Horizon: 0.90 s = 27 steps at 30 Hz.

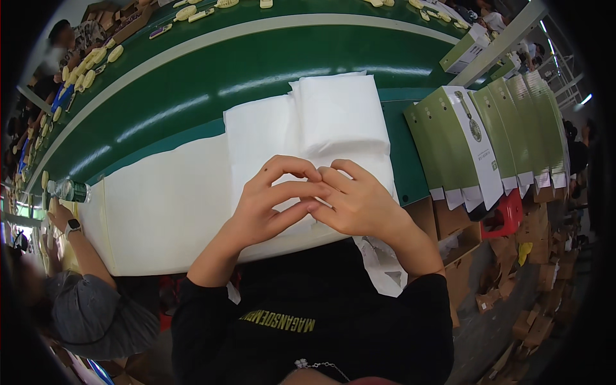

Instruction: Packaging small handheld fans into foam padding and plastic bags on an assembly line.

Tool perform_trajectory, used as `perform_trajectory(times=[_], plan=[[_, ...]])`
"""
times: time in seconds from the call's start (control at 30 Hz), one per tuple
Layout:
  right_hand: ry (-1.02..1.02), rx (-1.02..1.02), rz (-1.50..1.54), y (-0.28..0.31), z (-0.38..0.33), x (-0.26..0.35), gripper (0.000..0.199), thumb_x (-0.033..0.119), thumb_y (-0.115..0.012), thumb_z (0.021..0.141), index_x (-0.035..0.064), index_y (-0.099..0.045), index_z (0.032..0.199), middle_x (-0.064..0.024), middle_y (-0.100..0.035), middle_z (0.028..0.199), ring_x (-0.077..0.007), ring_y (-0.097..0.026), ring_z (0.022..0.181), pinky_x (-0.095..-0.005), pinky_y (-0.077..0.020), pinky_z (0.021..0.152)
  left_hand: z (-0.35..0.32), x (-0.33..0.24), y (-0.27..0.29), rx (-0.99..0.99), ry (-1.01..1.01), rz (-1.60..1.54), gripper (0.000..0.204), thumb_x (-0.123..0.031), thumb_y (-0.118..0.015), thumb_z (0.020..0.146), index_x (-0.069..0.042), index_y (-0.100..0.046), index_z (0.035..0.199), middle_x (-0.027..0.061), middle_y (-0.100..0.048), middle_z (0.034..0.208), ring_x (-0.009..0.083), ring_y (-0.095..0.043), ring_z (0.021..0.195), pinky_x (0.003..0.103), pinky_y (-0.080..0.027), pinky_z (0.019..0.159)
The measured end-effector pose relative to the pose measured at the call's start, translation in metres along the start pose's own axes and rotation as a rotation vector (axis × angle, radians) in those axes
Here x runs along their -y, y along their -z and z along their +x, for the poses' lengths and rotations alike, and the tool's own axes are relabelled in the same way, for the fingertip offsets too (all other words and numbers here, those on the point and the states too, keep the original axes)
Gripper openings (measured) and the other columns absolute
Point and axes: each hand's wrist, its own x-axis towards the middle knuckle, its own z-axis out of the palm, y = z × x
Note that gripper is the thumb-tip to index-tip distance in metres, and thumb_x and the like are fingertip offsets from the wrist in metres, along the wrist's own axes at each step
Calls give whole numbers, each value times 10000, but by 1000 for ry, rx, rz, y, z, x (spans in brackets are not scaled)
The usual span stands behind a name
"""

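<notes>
My left hand and my right hand meet in front of my chest, fingertips against each other. The fingers of both are bent inward and closed together at the tips. Whatever may be pinched between them is too small or hidden to make out. Right beneath and beyond the hands lies a stack of thin white sheets or bags, its right part stacked higher than the left. A crumpled, whitish translucent piece hangs over the table's near edge below my right wrist.
A cream-coloured table top extends left, with a plastic bottle near a co-worker's hand. Green boxes stand in a row at right, above a red stool and cartons. Beyond runs a green conveyor carrying pale-yellow items.
</notes>
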Motion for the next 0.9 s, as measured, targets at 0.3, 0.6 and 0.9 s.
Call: perform_trajectory(times=[0.3,0.6,0.9], plan=[[-150,-36,9,18,9,12,95,150,-592,748,78,-643,780,-45,-595,896,-239,-536,1003,-436,-380,995,28,-24,2,146,-202,270,284,-127,-761,687,-134,-717,968,11,-574,895,193,-548,868,303,-447,744],[-100,210,176,20,5,13,121,174,-584,798,95,-648,864,-52,-578,871,-260,-527,1077,-451,-381,1003,31,-16,7,366,-126,80,292,-168,-795,664,-108,-724,941,37,-555,766,182,-547,688,273,-428,576],[-114,158,161,23,10,15,185,232,-601,841,128,-652,986,-25,-604,980,-235,-505,1129,-441,-348,1054,36,-12,13,271,-250,56,262,-175,-813,667,-52,-649,830,32,-544,648,205,-537,556,280,-413,486]])
